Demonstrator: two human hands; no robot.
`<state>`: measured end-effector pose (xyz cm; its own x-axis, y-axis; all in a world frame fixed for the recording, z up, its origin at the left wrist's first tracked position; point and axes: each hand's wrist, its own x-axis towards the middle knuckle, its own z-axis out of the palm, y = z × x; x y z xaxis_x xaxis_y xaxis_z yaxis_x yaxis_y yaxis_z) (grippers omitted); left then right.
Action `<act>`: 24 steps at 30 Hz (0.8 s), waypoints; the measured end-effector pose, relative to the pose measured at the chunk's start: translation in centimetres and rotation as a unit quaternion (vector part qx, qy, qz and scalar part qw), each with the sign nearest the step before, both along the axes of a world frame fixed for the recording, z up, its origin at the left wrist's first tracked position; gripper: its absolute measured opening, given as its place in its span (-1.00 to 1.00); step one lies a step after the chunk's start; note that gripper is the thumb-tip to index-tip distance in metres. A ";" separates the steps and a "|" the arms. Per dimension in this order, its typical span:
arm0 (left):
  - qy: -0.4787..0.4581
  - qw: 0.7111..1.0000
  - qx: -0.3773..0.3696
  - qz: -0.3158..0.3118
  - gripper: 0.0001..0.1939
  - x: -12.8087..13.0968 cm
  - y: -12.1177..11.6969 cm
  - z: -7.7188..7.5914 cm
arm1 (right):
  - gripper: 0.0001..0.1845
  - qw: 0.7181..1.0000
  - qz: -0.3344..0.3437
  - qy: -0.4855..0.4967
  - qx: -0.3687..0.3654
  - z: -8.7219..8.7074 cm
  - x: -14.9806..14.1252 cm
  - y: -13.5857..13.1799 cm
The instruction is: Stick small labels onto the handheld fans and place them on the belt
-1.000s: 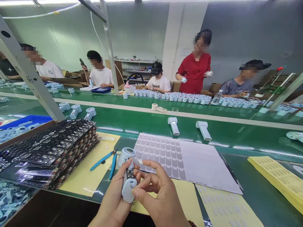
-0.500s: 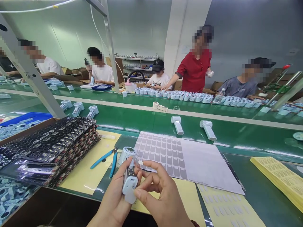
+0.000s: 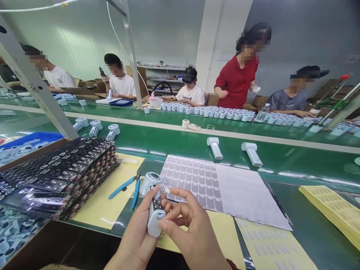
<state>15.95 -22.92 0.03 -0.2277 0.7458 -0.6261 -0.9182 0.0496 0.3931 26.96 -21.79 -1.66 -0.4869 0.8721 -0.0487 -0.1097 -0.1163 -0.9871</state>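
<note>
My left hand [image 3: 139, 228] is wrapped round the handle of a light-blue handheld device [image 3: 150, 183], shaped like a small hair dryer. Its round head points away from me, and a dark circuit board [image 3: 156, 203] shows in the open handle. A pale rounded sticker [image 3: 155, 226] lies over the handle's near end. The thumb of my right hand [image 3: 189, 225] presses at that sticker's right edge, with the other fingers curled behind. Near my right index fingertip is a small white oval [image 3: 167, 190]; whether it is stuck there I cannot tell.
Blue-handled cutters [image 3: 135, 193] lie left of the device, beside stacked circuit boards [image 3: 84, 168]. Ahead is a sheet of grey stickers [image 3: 194, 180]; yellow sheets [image 3: 323, 210] lie right. Several similar devices [image 3: 215, 148] stand on the green belt [image 3: 168, 140]. Co-workers sit across it.
The pale sticker has moved up from hanging below the handle's end to cover that end face. The person in red across the belt has shifted right and drawn back an arm.
</note>
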 end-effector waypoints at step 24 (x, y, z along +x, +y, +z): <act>-0.070 0.998 0.000 0.012 -0.76 0.6 -0.7 -0.1 | -0.22 0.951 -0.136 -0.086 0.262 -1.4 -1.0 -1.7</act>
